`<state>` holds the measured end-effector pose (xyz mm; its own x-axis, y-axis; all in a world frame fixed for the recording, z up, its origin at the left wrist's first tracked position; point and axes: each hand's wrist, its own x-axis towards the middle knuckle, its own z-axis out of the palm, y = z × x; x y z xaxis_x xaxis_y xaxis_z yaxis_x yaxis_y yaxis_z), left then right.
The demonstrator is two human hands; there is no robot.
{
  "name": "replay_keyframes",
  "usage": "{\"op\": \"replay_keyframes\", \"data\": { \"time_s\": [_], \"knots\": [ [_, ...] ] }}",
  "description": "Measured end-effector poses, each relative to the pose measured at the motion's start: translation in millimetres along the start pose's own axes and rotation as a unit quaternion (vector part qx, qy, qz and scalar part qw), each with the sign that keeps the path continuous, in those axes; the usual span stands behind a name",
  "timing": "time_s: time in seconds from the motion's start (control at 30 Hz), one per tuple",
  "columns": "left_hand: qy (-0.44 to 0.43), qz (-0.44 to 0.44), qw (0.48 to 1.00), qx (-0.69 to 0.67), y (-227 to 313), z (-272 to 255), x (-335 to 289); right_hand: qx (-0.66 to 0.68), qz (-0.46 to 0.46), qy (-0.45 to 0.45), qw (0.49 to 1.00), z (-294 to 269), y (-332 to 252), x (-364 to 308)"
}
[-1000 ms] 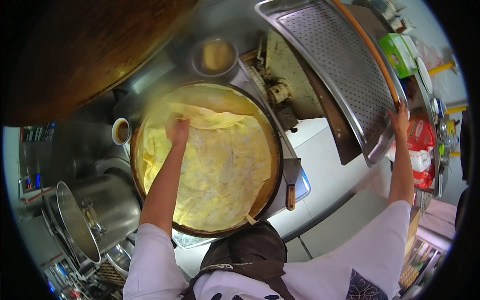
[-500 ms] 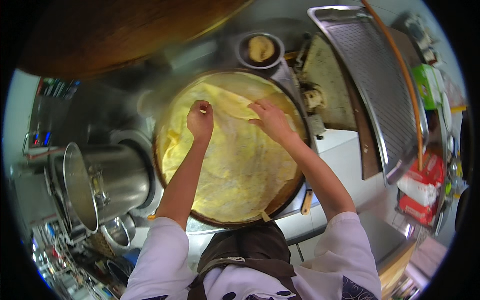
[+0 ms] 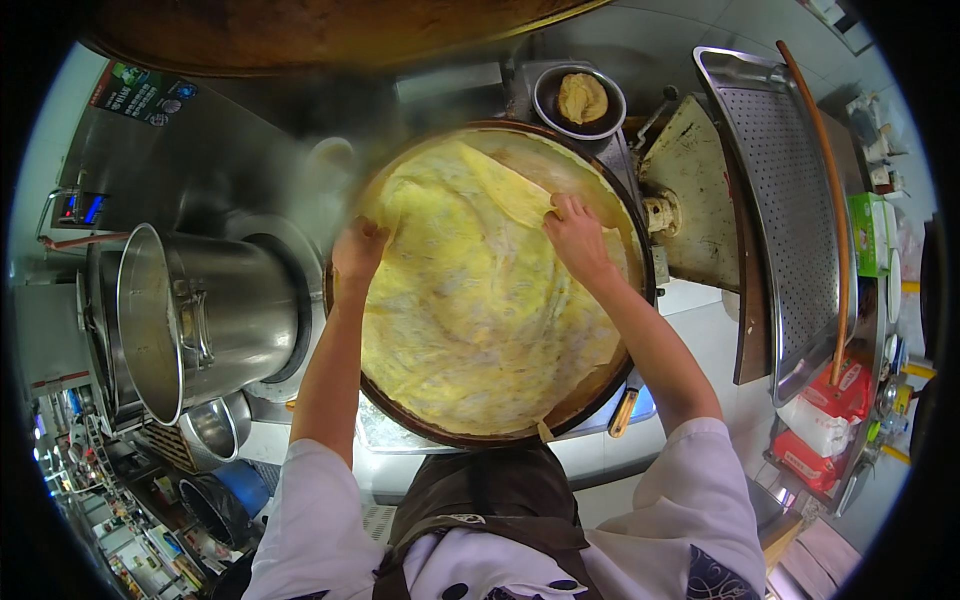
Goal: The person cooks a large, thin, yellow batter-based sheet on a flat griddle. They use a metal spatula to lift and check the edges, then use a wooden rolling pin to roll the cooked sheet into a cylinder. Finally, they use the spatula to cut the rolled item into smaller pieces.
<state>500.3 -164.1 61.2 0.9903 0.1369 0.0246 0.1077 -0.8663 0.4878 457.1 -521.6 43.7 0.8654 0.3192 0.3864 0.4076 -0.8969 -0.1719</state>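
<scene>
A large, thin yellow crepe (image 3: 480, 330) covers most of a round dark-rimmed griddle (image 3: 590, 408) in front of me. Its surface is wrinkled, and at the far right a flap is folded over. My left hand (image 3: 360, 255) is closed at the crepe's left edge, pinching it by the griddle's rim. At the right, my right hand (image 3: 577, 238) has its fingers pressed together on the folded edge. Palms and most fingertips are hidden from above. Near the front rim, a small strip of crepe (image 3: 544, 430) sticks out.
A big steel pot (image 3: 215, 320) stands at left. Behind the griddle sits a bowl (image 3: 580, 100) with a brown lump. A perforated tray (image 3: 790, 200) with a long wooden stick (image 3: 830, 190) leans at right. A wooden-handled tool (image 3: 623, 412) lies near the front rim. A large round lid (image 3: 330, 35) hangs above.
My left hand has moved left to the crepe's edge. My right hand's fingers, spread before, are now closed on the folded edge. The whole view has shifted slightly.
</scene>
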Motion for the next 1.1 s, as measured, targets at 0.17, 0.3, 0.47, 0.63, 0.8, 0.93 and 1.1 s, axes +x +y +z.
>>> {"op": "replay_keyframes", "data": {
  "time_s": [0.17, 0.3, 0.47, 0.63, 0.8, 0.93, 1.1],
  "knots": [
    [-0.016, 0.008, 0.945, -0.326, -17.5, 14.2, -0.6, 0.04, 0.049, -0.04, 0.997, -12.0, -9.8, 6.4],
    [-0.032, 0.012, 0.964, -0.265, -29.9, 14.1, 6.2, 0.018, 0.044, -0.076, 0.996, -6.5, -2.8, 2.0],
    [0.026, 0.133, 0.988, -0.069, -18.5, -6.1, 10.1, -0.003, 0.033, -0.008, 0.999, 6.2, 6.9, -0.6],
    [0.134, 0.181, 0.967, 0.118, -10.6, -17.7, 17.1, 0.062, 0.245, 0.052, 0.966, 0.1, 28.1, 21.8],
    [0.23, 0.169, 0.945, 0.163, -5.1, -22.5, 13.8, 0.035, 0.264, 0.106, 0.958, -13.3, 31.1, 32.3],
    [0.215, 0.227, 0.946, 0.081, 17.6, -6.8, -20.7, 0.138, 0.07, 0.028, 0.988, -3.5, -7.2, 35.1],
    [0.071, 0.189, 0.977, 0.063, 33.4, 26.0, -69.9, 0.048, 0.061, -0.048, 0.996, 40.3, -28.8, 57.0]
  ]
}}
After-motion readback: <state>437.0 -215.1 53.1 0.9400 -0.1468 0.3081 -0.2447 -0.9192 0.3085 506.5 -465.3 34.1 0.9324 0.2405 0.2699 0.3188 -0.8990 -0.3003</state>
